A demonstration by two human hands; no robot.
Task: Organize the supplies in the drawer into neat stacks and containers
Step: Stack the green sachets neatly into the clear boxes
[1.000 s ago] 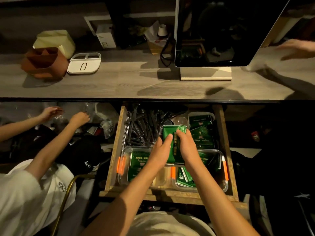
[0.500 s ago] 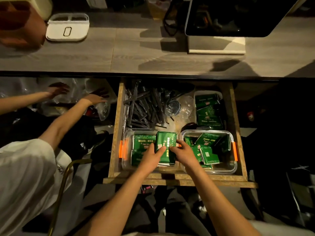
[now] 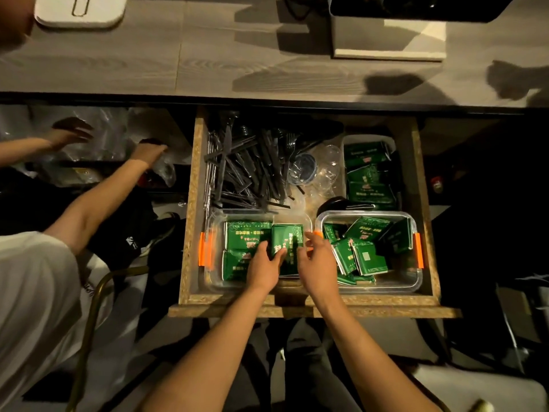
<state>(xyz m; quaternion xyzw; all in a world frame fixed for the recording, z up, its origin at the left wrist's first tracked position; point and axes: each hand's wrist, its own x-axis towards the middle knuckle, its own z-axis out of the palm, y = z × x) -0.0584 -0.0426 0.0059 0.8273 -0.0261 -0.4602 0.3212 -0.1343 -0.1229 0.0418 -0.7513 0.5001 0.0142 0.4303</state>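
The wooden drawer is pulled open below me. In its front left stands a clear container with orange clips, holding stacked green packets. My left hand grips a stack of green packets set in that container's right half, thumb on top. My right hand is beside the stack's right edge with relaxed, spread fingers. A second clear container at the front right holds jumbled green packets.
Black plastic cutlery lies loose at the drawer's back left, clear cups beside it, and a back-right tub holds more green packets. Another person's hands work left of the drawer. A grey counter runs above it.
Both hands brought the stack of green packets down from above the drawer into the left container. My right hand has loosened from it. My view tilted down.
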